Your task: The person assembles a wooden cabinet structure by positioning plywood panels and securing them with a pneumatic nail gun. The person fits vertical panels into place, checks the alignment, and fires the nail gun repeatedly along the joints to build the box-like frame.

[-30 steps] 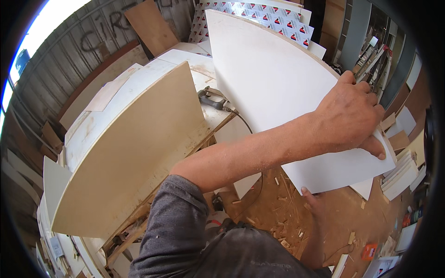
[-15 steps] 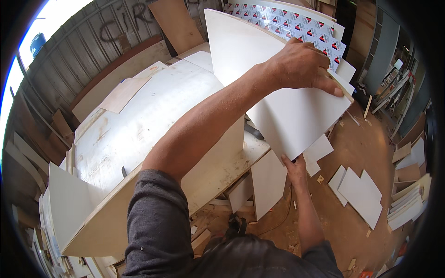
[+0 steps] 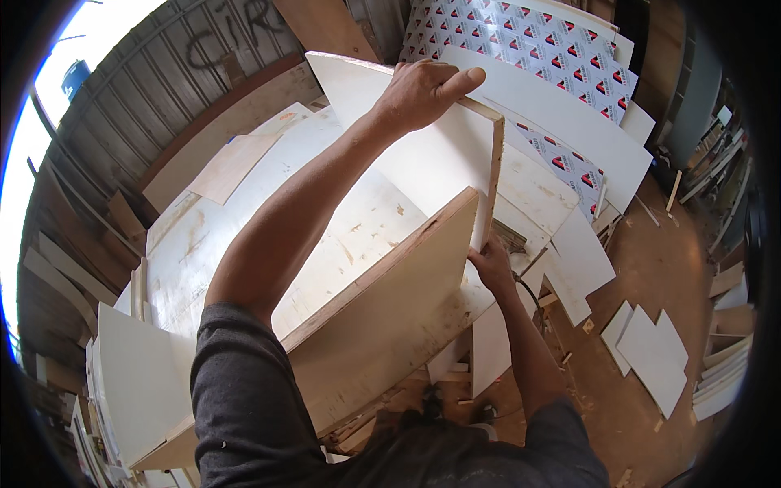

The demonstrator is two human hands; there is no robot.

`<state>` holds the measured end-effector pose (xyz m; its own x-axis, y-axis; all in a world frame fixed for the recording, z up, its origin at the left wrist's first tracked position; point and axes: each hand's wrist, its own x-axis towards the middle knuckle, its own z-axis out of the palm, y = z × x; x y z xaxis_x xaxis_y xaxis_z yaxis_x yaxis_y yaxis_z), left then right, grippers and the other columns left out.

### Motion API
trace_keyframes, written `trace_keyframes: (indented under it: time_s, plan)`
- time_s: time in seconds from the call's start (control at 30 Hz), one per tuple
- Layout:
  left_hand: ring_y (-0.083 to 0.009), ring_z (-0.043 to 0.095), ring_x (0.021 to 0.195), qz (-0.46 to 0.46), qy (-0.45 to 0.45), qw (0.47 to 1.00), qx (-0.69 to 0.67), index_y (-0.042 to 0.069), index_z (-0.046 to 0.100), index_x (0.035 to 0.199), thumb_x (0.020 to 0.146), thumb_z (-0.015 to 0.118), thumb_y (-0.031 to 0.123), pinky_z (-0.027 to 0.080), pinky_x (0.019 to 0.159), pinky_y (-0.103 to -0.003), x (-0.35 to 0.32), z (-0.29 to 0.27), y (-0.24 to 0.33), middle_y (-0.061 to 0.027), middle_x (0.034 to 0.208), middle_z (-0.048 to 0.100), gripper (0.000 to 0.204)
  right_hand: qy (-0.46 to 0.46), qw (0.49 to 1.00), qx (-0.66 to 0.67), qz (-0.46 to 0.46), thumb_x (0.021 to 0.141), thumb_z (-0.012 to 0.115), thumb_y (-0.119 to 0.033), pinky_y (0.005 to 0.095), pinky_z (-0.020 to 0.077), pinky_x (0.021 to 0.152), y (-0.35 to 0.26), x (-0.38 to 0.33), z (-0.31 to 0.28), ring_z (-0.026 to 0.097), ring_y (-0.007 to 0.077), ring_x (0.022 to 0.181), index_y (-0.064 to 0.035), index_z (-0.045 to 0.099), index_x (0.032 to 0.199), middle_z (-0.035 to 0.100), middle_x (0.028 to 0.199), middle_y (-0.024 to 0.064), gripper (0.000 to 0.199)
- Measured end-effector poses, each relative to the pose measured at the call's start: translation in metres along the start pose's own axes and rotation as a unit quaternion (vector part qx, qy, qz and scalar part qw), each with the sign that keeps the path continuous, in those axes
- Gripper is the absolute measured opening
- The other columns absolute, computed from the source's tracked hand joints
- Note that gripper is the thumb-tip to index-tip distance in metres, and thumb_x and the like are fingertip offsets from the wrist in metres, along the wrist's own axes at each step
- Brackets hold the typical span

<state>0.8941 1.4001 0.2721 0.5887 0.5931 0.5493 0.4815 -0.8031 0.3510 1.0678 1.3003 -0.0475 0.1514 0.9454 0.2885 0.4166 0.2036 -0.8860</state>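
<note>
Item, one white panel (image 3: 455,154): flat, with a raw edge, tilted above the white work table (image 3: 350,236), beyond the near end of the beige board. We cannot tell whether its lower edge touches the table, nor whether panel and board touch.

Item, one left hand (image 3: 419,93): on the panel's top edge, fingers curled over it, thumb spread away and pointing right. We read this as a firm hold, though the far fingertips are hidden.

Item, one right hand (image 3: 492,264): low at the panel's near corner, beside the end of the board. Its thumb shows; we cannot tell how tightly the other fingers close.

Item, one beige board (image 3: 390,317): standing on its long edge along the table's near side, with no hand on it that we can make out.

Item, one small white panel (image 3: 134,374): upright near the board's far left end.

Also listed: a thin brown sheet (image 3: 232,167) lying on the table; a printed sheet (image 3: 521,49) behind; white cut pieces (image 3: 651,354) on the floor.

Step in hand, as we judge it: steering the panel into position beside the board. The next move calls for a steady upper grip, a guiding lower one, and care that the right thumb is not pinched between the two.
</note>
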Motion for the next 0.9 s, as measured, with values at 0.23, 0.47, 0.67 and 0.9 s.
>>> trace_keyframes:
  time_s: [0.23,0.47,0.67,0.9]
  plan:
    - [-0.0215,0.053,0.053,-0.11,0.057,0.992,-0.038,-0.001,0.058,0.063,0.09,0.041,0.07,0.045,0.055,-0.04,-0.016,0.017,-0.046,-0.0114,0.055,0.053,0.078,-0.085,0.996,0.009,0.004,0.082,0.065,-0.037,0.0396,0.045,0.088,0.023,0.02,0.013,0.058,0.0296,0.1,-0.0045,0.06,0.112,0.061,0.107,0.0141,0.044]
    - [-0.018,0.051,0.062,-0.153,0.066,0.985,-0.043,0.002,0.054,0.061,0.09,0.038,0.071,0.04,0.058,-0.037,-0.033,0.024,-0.076,-0.008,0.059,0.052,0.077,-0.199,0.979,0.001,-0.036,0.079,0.067,-0.042,0.0393,0.0428,0.096,0.029,0.037,0.025,0.054,0.0305,0.112,-0.0105,0.058,0.125,0.059,0.117,0.0126,0.056]
    - [-0.0159,0.055,0.063,-0.187,0.019,0.982,-0.023,0.005,0.057,0.058,0.09,0.04,0.069,0.042,0.061,-0.034,-0.041,0.038,-0.085,-0.0062,0.061,0.057,0.074,-0.369,0.929,-0.011,0.023,0.074,0.075,-0.039,0.0394,0.0422,0.1,0.025,0.048,0.021,0.053,0.0311,0.117,-0.0129,0.041,0.144,0.056,0.127,0.016,0.082]
    - [-0.0139,0.052,0.062,-0.195,0.002,0.981,-0.009,0.004,0.056,0.057,0.095,0.045,0.056,0.041,0.058,-0.031,-0.063,0.045,-0.07,-0.0049,0.062,0.053,0.066,-0.51,0.858,0.04,0.044,0.079,0.072,-0.032,0.0386,0.0434,0.102,0.041,0.071,0.007,0.056,0.0275,0.117,-0.012,0.038,0.146,0.051,0.138,0.0173,0.078]
